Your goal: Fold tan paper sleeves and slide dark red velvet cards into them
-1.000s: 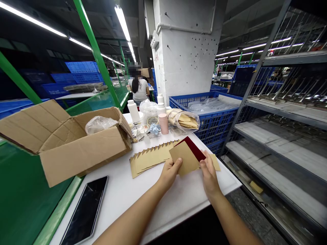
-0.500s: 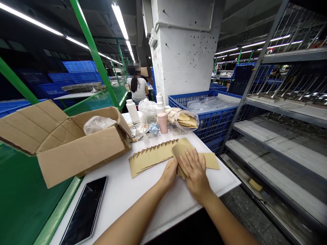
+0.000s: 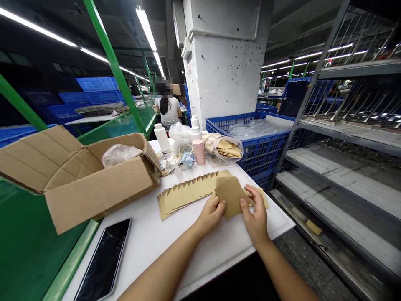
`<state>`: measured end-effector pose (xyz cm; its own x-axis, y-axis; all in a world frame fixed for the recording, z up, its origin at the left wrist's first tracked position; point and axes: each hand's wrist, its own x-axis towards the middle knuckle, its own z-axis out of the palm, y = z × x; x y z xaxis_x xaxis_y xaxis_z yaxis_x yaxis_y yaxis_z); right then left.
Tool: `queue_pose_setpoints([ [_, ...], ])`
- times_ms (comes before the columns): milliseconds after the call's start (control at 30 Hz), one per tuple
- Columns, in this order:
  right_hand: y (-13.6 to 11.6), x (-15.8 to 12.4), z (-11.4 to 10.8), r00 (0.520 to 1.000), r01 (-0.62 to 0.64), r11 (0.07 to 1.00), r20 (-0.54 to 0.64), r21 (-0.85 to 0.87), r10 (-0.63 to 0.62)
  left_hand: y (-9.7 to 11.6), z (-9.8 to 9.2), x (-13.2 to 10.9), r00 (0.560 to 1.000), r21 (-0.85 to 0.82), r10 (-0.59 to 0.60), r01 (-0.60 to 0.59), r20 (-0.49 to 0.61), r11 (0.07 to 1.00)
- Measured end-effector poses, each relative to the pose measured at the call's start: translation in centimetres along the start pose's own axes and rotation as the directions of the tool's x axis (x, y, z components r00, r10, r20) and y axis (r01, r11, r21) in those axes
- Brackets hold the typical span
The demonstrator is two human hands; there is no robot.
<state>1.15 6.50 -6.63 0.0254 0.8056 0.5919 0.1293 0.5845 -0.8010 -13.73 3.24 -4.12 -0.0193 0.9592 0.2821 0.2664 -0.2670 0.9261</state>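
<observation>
The left hand's fingers were closed on a brown paper piece by its left edge, while the right hand's thumb met the right edge — whether its parted fingers pinched it could not be told. The piece was held up over the white table, just beside a fanned row of similar papers; beyond stood a pink bottle — and, leftward, an open carton.

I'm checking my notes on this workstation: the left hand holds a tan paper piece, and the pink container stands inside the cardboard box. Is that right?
Not quite: the head view shows the pink container standing outside the cardboard box, on the white table. The left hand does hold a tan paper piece.
</observation>
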Motion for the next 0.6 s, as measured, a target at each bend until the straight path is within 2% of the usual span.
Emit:
queue_pose_setpoints([
  [133, 1.1, 0.5, -0.3, 0.986, -0.164, 0.967, 0.067, 0.195, 0.154, 0.0, -0.2, 0.0, 0.974, 0.066, 0.189, -0.198, 0.126, 0.978],
  [200, 1.5, 0.6, -0.3, 0.972, -0.233, 0.94, 0.077, 0.249, 0.221, -0.1, -0.2, 0.0, 0.966, 0.059, 0.21, -0.221, 0.152, 0.973],
  [300, 1.5, 0.4, -0.2, 0.928, -0.37, 0.864, 0.083, 0.341, 0.364, -0.4, -0.2, 0.0, 0.982, -0.002, 0.155, -0.156, 0.113, 0.988],
  [367, 1.5, 0.3, 0.0, 0.906, -0.419, 0.834, 0.112, 0.359, 0.407, -0.6, -0.1, 0.0, 0.991, -0.111, 0.106, -0.097, 0.077, 0.989],
  [500, 1.3, -0.1, 0.4, 0.92, -0.389, 0.877, 0.165, 0.283, 0.355, -0.4, 0.1, 0.1, 0.999, -0.356, -0.023, 0.036, 0.04, 0.934],
  [600, 1.1, -0.3, 0.6, 0.949, -0.304, 0.923, 0.158, 0.236, 0.273, 0.0, 0.3, 0.0, 0.99, -0.447, -0.14, 0.126, 0.003, 0.885],
])
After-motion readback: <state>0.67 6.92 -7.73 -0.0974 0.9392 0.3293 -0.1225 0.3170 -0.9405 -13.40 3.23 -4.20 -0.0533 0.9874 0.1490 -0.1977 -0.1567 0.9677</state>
